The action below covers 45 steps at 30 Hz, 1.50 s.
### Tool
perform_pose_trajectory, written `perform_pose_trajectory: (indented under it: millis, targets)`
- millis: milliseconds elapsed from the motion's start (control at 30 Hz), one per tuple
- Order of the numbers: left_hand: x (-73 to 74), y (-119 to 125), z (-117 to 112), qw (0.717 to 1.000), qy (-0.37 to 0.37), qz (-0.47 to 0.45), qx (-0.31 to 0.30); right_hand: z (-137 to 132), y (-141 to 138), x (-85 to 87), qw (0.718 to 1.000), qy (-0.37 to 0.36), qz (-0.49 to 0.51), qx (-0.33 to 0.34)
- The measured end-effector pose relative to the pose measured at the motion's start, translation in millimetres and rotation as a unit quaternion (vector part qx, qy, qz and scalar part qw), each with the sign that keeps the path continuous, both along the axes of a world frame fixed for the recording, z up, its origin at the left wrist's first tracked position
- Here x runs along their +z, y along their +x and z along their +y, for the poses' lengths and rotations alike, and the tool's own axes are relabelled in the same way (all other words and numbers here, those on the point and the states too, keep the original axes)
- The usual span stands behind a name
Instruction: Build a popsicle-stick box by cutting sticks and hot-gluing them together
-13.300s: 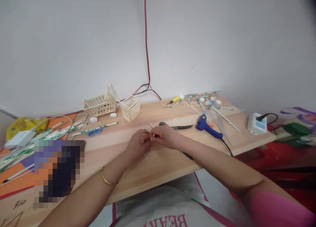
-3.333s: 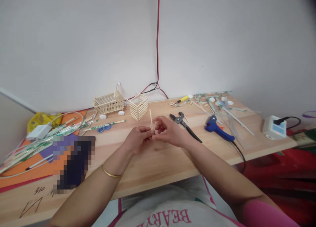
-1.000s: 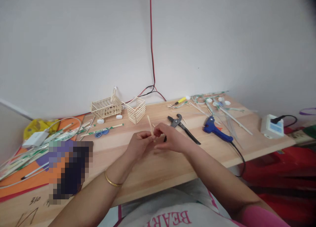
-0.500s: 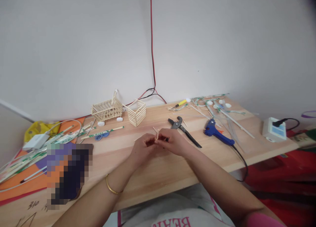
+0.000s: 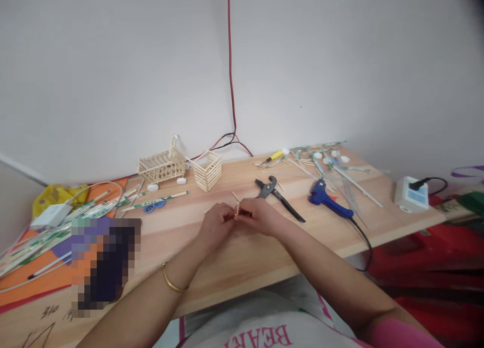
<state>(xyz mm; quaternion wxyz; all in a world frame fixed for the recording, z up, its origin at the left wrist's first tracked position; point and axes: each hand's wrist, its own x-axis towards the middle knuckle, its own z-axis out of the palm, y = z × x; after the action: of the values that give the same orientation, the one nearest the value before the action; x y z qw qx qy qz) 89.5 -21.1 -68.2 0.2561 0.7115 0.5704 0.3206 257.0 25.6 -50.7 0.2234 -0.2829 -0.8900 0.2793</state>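
Observation:
Over the middle of the wooden table (image 5: pixel 249 267), my two hands meet at the fingertips. My right hand (image 5: pixel 262 216) pinches a short, pale wooden stick (image 5: pixel 237 208), which stands nearly upright. My left hand (image 5: pixel 216 226) is closed against the same spot, its fingertips touching the stick's lower part; what else lies between the fingers is hidden. Another thin stick (image 5: pixel 236 196) shows just beyond the fingertips. Beside my right hand lie black-handled pliers (image 5: pixel 282 199) with their handles apart.
A small stick-built cart (image 5: pixel 162 166) with white wheels and a slatted stick piece (image 5: pixel 207 171) stand at the back. To the right are a blue glue gun (image 5: pixel 328 200), glue sticks (image 5: pixel 357 186) and a white power box (image 5: pixel 412 194). Wrapped chopsticks (image 5: pixel 71 229) lie left, near a blurred dark object (image 5: pixel 109 267).
The view has shifted slightly. My fingertips have drawn a little closer together, and the short stick between them stands more upright.

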Motion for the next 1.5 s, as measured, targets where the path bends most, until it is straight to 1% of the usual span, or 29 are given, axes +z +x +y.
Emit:
perform_pose_trajectory:
  millis: [133,233,333,400,467,533,600,633,667,700,767,800,833,933,1000,1067,1167,1233,1333,1400,1500]
  targets:
    - [3.2,2.4,-1.8,0.997,-0.013,-0.071,-0.011,-0.9,1.2,2.9,1.0,-0.02,0.023,-0.007]
    - [5.4,3.5,-3.3,0.99,-0.041,-0.135,-0.016,-1.5,2.1,5.6,0.998,-0.039,0.049,-0.031]
    - [5.5,3.1,-4.3,0.981,-0.077,-0.177,-0.011,-2.5,0.8,8.6,0.996,-0.047,0.059,-0.044]
    - [5.5,3.1,-4.6,0.97,-0.112,-0.214,-0.006,-3.4,-0.6,10.3,0.995,-0.061,0.06,-0.054]
    - [6.4,3.6,-4.5,0.955,-0.148,-0.257,-0.005,-4.4,0.0,11.7,0.993,-0.089,0.054,-0.061]
    - [7.6,4.4,-3.8,0.943,-0.164,-0.29,0.001,-5.8,4.8,12.5,0.99,-0.108,0.043,-0.077]
    - [7.9,5.1,-2.4,0.931,-0.174,-0.321,0.018,-8.0,13.7,12.2,0.987,-0.085,0.014,-0.133]
    - [7.5,5.3,-1.5,0.922,-0.18,-0.341,0.033,-9.5,18.8,11.3,0.982,-0.056,-0.011,-0.182]
    - [6.7,5.3,-0.4,0.911,-0.189,-0.362,0.047,-11.3,23.5,9.8,0.969,-0.021,-0.043,-0.243]
    - [5.6,5.3,0.7,0.9,-0.199,-0.383,0.06,-13.2,27.3,7.5,0.949,0.011,-0.079,-0.303]
    - [3.2,4.9,2.7,0.879,-0.217,-0.418,0.08,-17.1,30.2,0.7,0.906,0.047,-0.148,-0.393]
    - [2.0,4.6,3.5,0.869,-0.224,-0.432,0.088,-18.9,29.1,-3.4,0.89,0.047,-0.173,-0.419]
    - [1.1,4.1,4.2,0.862,-0.23,-0.443,0.094,-20.2,26.6,-7.6,0.88,0.04,-0.191,-0.434]
    - [-0.5,2.3,5.0,0.847,-0.233,-0.466,0.106,-20.6,16.8,-16.5,0.874,0.018,-0.209,-0.439]
    - [-0.5,1.1,4.8,0.845,-0.23,-0.47,0.108,-17.4,14.7,-17.1,0.878,0.009,-0.203,-0.433]
    - [0.1,0.4,4.3,0.851,-0.228,-0.461,0.109,-12.9,18.7,-13.7,0.884,-0.002,-0.199,-0.424]
    - [1.1,1.2,3.6,0.866,-0.216,-0.436,0.111,-8.7,26.8,-6.9,0.872,-0.025,-0.207,-0.443]
    - [1.0,2.6,3.4,0.874,-0.208,-0.427,0.101,-9.1,25.2,-4.8,0.863,-0.03,-0.207,-0.46]
    - [0.6,3.6,3.5,0.88,-0.2,-0.42,0.096,-11.6,10.8,-7.9,0.87,-0.011,-0.202,-0.45]
    - [1.1,2.5,3.7,0.884,-0.186,-0.414,0.113,-12.6,1.9,-12.0,0.873,-0.009,-0.21,-0.441]
    - [3.0,-0.5,3.9,0.891,-0.156,-0.402,0.14,-14.0,3.7,-15.9,0.871,-0.015,-0.23,-0.433]
